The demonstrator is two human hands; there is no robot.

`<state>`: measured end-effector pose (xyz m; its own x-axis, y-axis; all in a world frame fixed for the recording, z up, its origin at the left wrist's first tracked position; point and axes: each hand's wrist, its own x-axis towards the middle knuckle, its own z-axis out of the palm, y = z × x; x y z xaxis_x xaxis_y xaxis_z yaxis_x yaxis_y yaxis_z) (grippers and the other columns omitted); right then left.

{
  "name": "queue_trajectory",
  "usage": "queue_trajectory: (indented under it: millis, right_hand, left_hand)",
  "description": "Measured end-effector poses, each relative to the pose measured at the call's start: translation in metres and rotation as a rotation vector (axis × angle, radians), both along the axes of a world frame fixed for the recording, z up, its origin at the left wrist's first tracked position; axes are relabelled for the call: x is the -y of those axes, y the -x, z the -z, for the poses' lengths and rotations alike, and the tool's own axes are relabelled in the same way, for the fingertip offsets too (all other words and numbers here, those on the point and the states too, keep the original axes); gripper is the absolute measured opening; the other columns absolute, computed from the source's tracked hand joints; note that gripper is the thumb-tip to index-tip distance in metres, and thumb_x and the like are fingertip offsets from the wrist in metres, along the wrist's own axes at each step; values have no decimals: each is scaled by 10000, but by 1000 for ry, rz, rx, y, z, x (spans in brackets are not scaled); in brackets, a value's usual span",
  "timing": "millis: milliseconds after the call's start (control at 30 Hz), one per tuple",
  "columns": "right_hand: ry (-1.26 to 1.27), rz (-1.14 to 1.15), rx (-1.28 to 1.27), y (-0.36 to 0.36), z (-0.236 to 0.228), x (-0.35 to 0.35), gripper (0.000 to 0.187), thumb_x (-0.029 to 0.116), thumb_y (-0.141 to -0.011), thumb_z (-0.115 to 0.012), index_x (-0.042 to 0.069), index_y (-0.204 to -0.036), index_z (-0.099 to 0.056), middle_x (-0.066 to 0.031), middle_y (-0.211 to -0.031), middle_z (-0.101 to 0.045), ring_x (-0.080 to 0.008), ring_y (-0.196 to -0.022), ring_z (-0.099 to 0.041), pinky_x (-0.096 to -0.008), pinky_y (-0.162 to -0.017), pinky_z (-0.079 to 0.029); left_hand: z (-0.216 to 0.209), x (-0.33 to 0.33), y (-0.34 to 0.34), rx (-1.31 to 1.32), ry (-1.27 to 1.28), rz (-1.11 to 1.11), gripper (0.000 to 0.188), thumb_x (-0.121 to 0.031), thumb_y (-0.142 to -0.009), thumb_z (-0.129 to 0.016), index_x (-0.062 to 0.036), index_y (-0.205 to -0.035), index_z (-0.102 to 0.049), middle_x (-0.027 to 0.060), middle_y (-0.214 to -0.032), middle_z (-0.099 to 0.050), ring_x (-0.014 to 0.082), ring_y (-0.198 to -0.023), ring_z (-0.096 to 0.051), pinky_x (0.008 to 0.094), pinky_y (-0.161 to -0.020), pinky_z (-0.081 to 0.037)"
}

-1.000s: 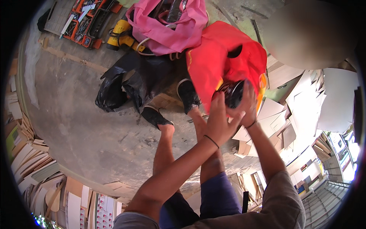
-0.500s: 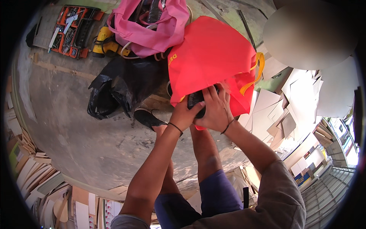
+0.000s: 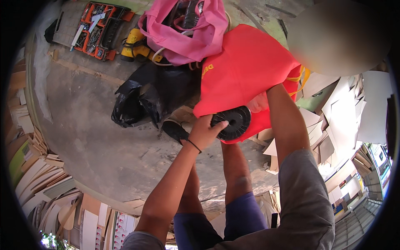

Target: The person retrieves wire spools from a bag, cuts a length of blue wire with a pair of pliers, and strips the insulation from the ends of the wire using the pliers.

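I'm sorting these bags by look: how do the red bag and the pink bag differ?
The red bag bears yellow lettering; the pink bag shows none. The right forearm reaches into the red bag; no hand touches the pink bag. The pink bag lies open, contents showing; the red bag mostly hides its inside. Both look soft and creased.

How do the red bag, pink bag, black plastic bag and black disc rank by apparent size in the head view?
1. Red bag
2. Pink bag and black plastic bag: too alike to rank; the top edge cuts the pink one off
3. Black disc
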<state>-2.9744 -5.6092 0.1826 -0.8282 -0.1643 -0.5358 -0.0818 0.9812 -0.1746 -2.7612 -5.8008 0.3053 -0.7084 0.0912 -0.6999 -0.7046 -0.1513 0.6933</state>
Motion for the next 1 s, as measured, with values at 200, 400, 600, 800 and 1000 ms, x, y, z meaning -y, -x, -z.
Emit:
queue_trajectory:
  millis: [200, 400, 600, 800, 1000]
  right_hand:
    - [-7, -11, 18, 23, 5, 2, 443, 289, -785, -580, 51, -1149, -498, -147, -1140, -518, -331, -1034, -527, -393, -844, -438]
    - [-32, -124, 94, 28, -50, 6, 421, 249, -804, -570, 36, -1154, -474, -154, -1182, -489, -332, -1032, -527, -378, -830, -450]
    - [104, -514, 275, -45, -212, -12, 322, 167, -783, -593, -10, -1012, -450, -181, -1017, -496, -357, -934, -551, -411, -757, -460]
    - [349, -265, 406, -147, -396, -42, 362, 175, -762, -607, 11, -1046, -453, -180, -991, -509, -367, -926, -544, -434, -763, -456]
    - [530, 41, 507, -240, -543, -50, 321, 166, -757, -618, 33, -1027, -505, -156, -1002, -531, -369, -945, -535, -438, -790, -435]
  left_hand:
    - [-46, 4, 9, -21, -126, 32, 503, -122, -796, -631, 15, -1241, -438, 118, -1148, -548, 192, -1068, -522, 306, -924, -392]
    - [-86, 18, -6, -13, -177, -42, 573, -95, -812, -617, 26, -1309, -358, 113, -1236, -487, 174, -1153, -450, 294, -995, -323]
    - [-184, 74, -18, 124, -352, -92, 594, -52, -815, -600, 36, -1334, -325, 114, -1268, -472, 167, -1185, -420, 296, -1020, -288]
    - [-282, 132, -67, 224, -419, -125, 552, -73, -811, -583, 25, -1307, -362, 114, -1234, -501, 206, -1157, -461, 324, -1009, -319]
    - [-381, 168, -146, 203, -485, -316, 633, -250, -802, -645, -9, -1307, -349, 155, -1267, -471, 298, -1172, -460, 454, -1007, -359]
